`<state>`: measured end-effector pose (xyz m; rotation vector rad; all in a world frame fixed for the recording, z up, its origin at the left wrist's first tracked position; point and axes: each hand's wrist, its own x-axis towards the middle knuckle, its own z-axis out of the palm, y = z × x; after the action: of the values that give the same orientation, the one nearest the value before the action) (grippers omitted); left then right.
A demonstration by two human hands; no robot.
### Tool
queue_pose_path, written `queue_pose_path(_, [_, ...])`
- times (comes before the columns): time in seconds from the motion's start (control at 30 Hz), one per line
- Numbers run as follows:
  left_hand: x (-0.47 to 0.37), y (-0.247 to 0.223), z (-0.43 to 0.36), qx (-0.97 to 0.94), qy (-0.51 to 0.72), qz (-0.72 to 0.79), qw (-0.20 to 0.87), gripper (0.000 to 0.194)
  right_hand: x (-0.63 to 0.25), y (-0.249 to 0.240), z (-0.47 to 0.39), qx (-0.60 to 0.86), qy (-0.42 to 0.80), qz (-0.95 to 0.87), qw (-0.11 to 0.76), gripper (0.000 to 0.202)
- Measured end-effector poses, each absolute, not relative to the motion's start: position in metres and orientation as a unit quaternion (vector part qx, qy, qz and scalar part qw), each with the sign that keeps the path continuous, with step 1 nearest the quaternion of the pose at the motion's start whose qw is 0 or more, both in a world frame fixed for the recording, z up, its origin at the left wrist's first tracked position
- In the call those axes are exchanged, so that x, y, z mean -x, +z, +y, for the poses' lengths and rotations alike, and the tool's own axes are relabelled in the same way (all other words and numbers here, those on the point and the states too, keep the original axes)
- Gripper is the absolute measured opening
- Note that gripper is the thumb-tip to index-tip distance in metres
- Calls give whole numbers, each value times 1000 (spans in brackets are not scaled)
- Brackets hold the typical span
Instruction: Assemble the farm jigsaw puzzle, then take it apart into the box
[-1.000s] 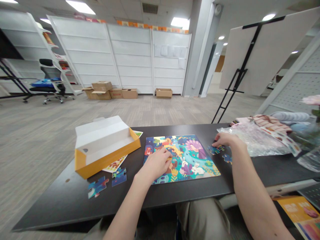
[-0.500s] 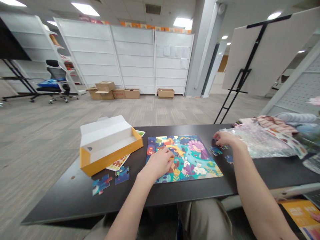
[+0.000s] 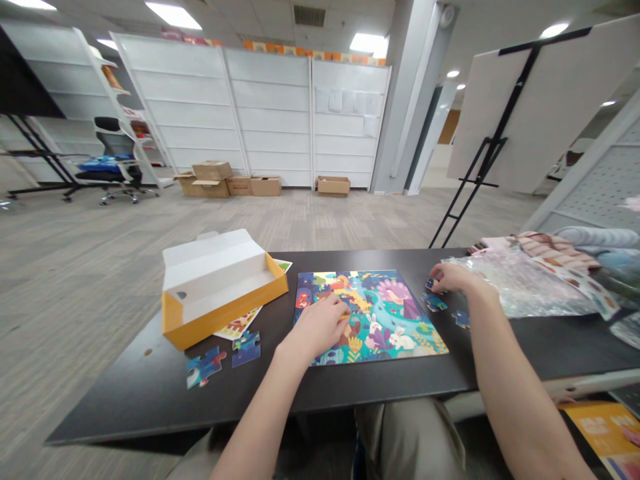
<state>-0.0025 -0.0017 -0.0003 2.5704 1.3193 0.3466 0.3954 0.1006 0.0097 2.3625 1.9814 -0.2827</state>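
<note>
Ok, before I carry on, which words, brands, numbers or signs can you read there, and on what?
None can be read.
Orange package, lower right: pale marks like lettering, too blurred.
Papers on the white shelving: too faint and small.
Orange packs along the shelving's top: too small.
Puzzle and open yellow box: no lettering I can make out.

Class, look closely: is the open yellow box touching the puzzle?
Apart. The head view shows it: a narrow strip of dark tabletop separates the right end of the open yellow box from the puzzle's left edge.
</note>
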Motion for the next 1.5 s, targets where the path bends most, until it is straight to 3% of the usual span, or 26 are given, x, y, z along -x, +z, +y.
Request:
queue_pose_path(0.17, [4, 0, -2, -877, 121, 451, 117, 22, -390, 16, 96, -739, -93, 667, -2, 39])
queue_pose_path(0.33, [3, 2, -2, -877, 119, 451, 116, 22, -379, 20, 85, -729, -188, 652, 92, 36])
queue_pose_path(0.43, [2, 3, -2, -875, 111, 456, 116, 22, -367, 22, 81, -721, -186, 660, 103, 33])
queue_pose_path(0.7, [1, -3, 0, -876, 117, 454, 110, 24, -357, 19, 80, -711, -196, 673, 65, 50])
queue_pose_path(0.83, [2, -2, -1, -876, 121, 453, 111, 23, -368, 24, 79, -704, -242, 667, -7, 44])
queue_pose_path(1.07, [2, 4, -1, -874, 126, 453, 124, 20, -323, 25, 88, -569, -309, 698, -305, 51])
queue_pose_path(1.27, [2, 0, 3, -877, 138, 447, 113, 19, -244, -4, 80, -430, -451, 726, -293, 42])
queue_pose_path(1.5, [4, -2, 2, -878, 144, 441, 115, 19, -231, -17, 76, -402, -442, 757, -264, 36])
